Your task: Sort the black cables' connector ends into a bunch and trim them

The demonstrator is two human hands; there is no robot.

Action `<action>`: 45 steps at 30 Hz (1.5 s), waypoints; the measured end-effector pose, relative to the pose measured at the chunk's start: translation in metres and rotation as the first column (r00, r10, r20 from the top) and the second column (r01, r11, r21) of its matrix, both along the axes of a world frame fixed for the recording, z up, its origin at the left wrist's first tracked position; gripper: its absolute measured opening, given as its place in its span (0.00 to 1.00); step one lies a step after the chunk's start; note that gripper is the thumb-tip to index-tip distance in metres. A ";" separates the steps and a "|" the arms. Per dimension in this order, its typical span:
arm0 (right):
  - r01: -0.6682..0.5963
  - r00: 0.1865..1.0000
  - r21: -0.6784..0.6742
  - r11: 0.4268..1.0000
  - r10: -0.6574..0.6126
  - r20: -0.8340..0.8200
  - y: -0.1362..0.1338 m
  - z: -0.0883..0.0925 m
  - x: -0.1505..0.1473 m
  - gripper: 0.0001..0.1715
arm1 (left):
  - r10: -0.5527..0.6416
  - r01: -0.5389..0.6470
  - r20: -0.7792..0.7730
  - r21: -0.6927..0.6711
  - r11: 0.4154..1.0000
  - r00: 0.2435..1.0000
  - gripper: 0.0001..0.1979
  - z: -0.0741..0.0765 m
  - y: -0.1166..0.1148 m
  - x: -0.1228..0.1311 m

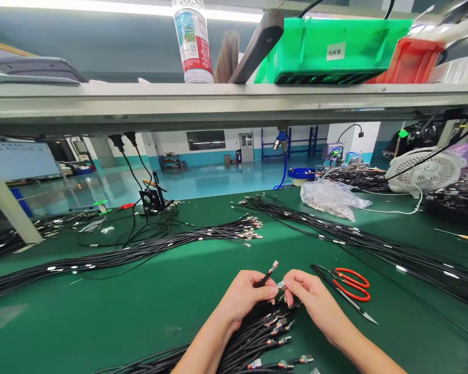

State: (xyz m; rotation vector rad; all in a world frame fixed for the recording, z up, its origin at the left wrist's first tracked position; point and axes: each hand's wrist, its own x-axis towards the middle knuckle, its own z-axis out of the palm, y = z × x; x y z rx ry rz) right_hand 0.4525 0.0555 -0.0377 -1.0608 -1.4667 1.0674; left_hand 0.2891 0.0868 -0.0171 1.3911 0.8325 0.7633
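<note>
I'm watching through the head camera from afar, and right at the near edge a bundle of black cables with crimped metal terminals [265, 337] is lying under both wrists. The left hand [242, 298] is closing around a black cable [265, 279], gripping it between thumb and fingers with its tip pointing up and to the right. The right hand [312, 304] is pinching a small metal terminal [281, 284] in its fingertips, just beside that cable's tip, so the two hands are working nearly touching over the bundle. To the right, red-handled snips [353, 277] and pointed black tweezers [359, 311] are lying close to the right hand, limiting its room there. To the left, the green mat [101, 317] is stretching away to a long cable bundle [140, 254]. Farther right, another cable bundle [374, 244] is running across the mat toward a plastic bag [329, 200] and a white fan [425, 171]. Beyond them, a shelf edge [234, 101] is crossing my view, carrying a green bin [331, 52] and a bottle [193, 41].
</note>
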 end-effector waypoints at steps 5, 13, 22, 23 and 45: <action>-0.004 1.000 0.016 1.000 0.004 -0.026 0.000 -0.006 0.000 0.16 | 0.009 -0.009 0.011 -0.024 1.000 1.000 0.09 -0.002 0.000 0.000; 0.003 1.000 0.088 0.996 -0.005 0.025 -0.003 -0.007 0.001 0.18 | 0.015 -0.014 0.024 -0.031 0.999 1.000 0.09 -0.004 -0.001 -0.002; 0.069 0.995 0.079 0.994 -0.074 0.062 -0.003 -0.007 -0.002 0.20 | -0.045 0.045 -0.004 -0.004 0.999 0.999 0.13 -0.003 0.000 -0.003; 0.083 0.993 0.083 0.993 -0.089 0.076 -0.003 -0.008 -0.002 0.21 | -0.060 0.060 -0.015 0.007 0.998 0.998 0.14 -0.003 0.000 -0.003; 0.084 0.871 0.207 0.975 -0.173 0.460 0.014 -0.018 0.017 0.15 | 0.085 -0.085 0.008 0.224 0.971 0.996 0.12 0.022 0.013 -0.020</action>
